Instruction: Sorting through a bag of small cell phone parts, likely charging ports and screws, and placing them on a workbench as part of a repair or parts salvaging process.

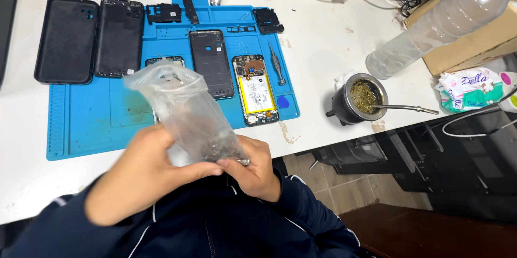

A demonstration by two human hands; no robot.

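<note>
Clear plastic bag (186,112) (small metal bits at its bottom) is held at 6 o'clock of the blue mat (81,123), pinched by left hand (142,169) and right hand (253,169), fingers closed on it.

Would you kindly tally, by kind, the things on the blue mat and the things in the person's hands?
Phone back covers: 2
Phone bodies or frames: 3
Small black parts: 3
Screwdriver: 1
Blue pick: 1
Clear plastic bag, held by left hand and right hand: 1
Total: 11
</note>
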